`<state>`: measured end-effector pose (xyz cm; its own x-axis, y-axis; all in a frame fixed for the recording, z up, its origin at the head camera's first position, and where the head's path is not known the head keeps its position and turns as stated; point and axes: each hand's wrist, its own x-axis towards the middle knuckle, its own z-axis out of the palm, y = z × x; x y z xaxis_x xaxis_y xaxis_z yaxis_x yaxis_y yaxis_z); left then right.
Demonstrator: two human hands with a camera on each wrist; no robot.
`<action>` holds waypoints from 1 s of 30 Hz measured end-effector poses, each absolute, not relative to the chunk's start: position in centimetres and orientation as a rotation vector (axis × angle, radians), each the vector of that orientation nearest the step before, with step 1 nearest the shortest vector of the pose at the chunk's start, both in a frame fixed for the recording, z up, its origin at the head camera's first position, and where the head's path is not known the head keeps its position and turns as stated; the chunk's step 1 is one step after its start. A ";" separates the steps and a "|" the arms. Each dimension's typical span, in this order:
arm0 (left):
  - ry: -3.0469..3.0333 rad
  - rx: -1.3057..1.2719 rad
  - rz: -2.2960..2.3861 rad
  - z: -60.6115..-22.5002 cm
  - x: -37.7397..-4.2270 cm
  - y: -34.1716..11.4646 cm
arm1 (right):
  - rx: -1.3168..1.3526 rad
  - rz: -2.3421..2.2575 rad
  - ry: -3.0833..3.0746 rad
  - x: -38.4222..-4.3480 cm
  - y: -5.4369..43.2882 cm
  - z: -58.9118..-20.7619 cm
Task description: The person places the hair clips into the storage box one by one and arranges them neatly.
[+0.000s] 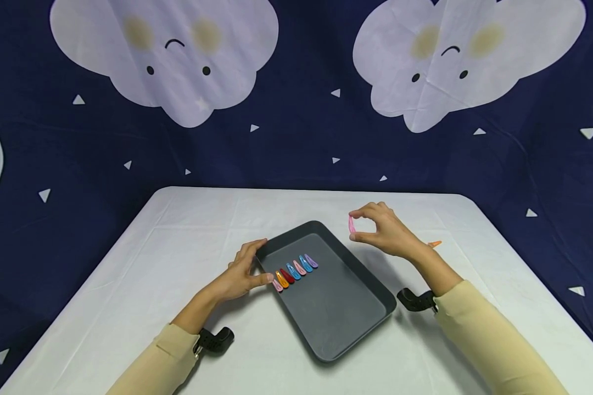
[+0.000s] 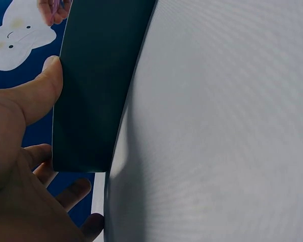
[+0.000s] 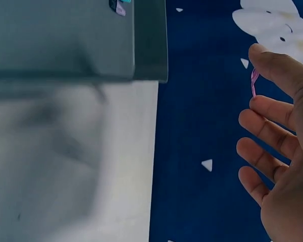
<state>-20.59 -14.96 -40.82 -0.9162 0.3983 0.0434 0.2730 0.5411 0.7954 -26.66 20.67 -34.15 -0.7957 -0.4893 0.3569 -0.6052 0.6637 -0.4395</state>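
My left hand holds the left corner of a dark grey baking tray, its thumb on the rim and its other fingers round the outer side. The left wrist view shows the thumb touching the tray's wall. Above the table, just past the tray's far right side, my right hand pinches a pink hair clip between thumb and index finger. Its other fingers are spread loosely in the right wrist view. Several snap hair clips lie in a slanted row inside the tray, in pink, orange, red, blue and purple.
An orange hair clip lies on the white-covered table behind the right wrist, partly hidden by it. A dark blue cloth backdrop with clouds and triangles hangs behind the table. Black wrist cameras protrude beside both forearms.
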 end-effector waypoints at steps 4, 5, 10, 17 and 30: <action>2.630 0.574 1.320 -40.8 -20.6 -14.9 | 0.937 0.818 -2.658 -26.7 19.7 -34.1; 2.630 0.574 1.319 -40.8 -20.6 -14.9 | 0.946 0.816 -2.657 -26.8 19.5 -34.1; 2.637 0.575 1.311 -40.7 -20.6 -14.9 | 0.994 0.784 -2.658 -27.0 18.6 -34.3; 2.643 0.576 1.311 -40.7 -20.6 -14.9 | 1.040 0.741 -2.706 -27.5 17.7 -34.7; 2.639 0.581 1.313 -40.8 -20.6 -14.9 | 1.142 0.684 -2.791 -28.1 16.6 -35.7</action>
